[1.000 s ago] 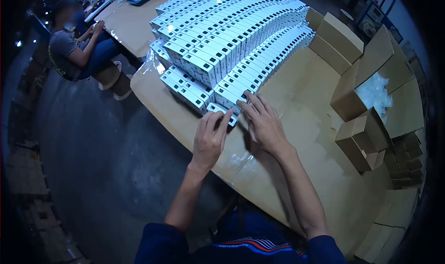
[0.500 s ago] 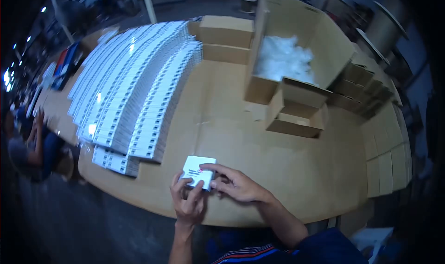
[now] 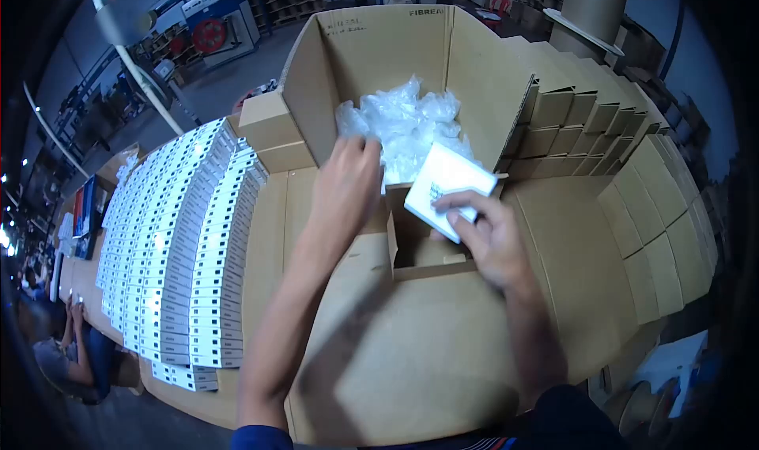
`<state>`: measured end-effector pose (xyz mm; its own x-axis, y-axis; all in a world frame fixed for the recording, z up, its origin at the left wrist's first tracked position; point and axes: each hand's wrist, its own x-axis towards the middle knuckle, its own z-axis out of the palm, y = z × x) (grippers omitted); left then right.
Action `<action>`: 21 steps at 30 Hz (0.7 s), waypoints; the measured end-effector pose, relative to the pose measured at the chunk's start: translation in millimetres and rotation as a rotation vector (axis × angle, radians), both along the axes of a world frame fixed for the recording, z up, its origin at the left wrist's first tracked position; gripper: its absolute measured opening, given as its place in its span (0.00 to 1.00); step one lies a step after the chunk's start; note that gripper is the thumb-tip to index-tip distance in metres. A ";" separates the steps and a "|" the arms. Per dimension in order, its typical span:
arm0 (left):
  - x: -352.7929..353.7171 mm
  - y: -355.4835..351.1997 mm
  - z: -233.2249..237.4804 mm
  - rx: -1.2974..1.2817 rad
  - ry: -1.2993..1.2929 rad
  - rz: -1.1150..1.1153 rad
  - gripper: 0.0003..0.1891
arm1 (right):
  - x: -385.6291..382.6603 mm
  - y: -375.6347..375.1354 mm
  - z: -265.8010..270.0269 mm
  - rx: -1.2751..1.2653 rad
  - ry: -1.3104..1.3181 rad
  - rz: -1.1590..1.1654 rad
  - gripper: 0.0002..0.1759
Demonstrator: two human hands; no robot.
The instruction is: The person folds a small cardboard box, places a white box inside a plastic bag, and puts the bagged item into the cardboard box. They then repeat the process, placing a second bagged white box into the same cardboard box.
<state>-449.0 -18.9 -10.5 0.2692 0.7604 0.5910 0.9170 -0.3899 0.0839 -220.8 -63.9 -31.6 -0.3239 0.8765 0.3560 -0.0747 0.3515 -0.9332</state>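
My right hand [image 3: 490, 236] holds a flat white box [image 3: 448, 190] with small dark print by its lower right corner. That box is tilted above a small open cardboard carton [image 3: 435, 272]. My left hand [image 3: 349, 172] reaches to the near left edge of a large open cardboard box [image 3: 387, 47]. Its fingers are curled beside the clear plastic bags [image 3: 419, 106] inside, and what they grip, if anything, is hidden. The small carton stands against the large box's near side.
Long rows of stacked white boxes [image 3: 178, 244] fill the table's left side. Closed cartons [image 3: 273, 130] stand behind them. Folded cardboard pieces [image 3: 585, 126] are stacked at the right. Another person [image 3: 75, 355] sits at the far left.
Both hands have moved forward from the table's near edge. My left hand has let go of the white box, and my right hand has carried it over the small carton. The view has shifted right.
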 end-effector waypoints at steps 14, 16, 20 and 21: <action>-5.0 139.9 -20.1 0.060 -0.424 0.096 0.11 | -17.2 192.2 14.4 0.437 -0.412 -0.268 0.19; 1.9 128.8 -14.6 0.083 -0.485 0.088 0.10 | -27.6 198.8 9.0 0.452 -0.442 -0.376 0.25; 12.8 119.2 -4.8 0.037 -0.621 0.025 0.08 | -38.2 219.2 4.9 0.412 -0.450 -0.348 0.29; 16.9 115.4 -1.6 0.005 -0.667 0.016 0.08 | -40.7 224.4 0.5 0.401 -0.435 -0.311 0.26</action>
<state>-432.2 96.5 -12.0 -0.1666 0.7579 0.6308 0.6748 -0.3788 0.6333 -261.5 160.5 -31.1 -0.2649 0.7795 0.5677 0.4395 0.6216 -0.6484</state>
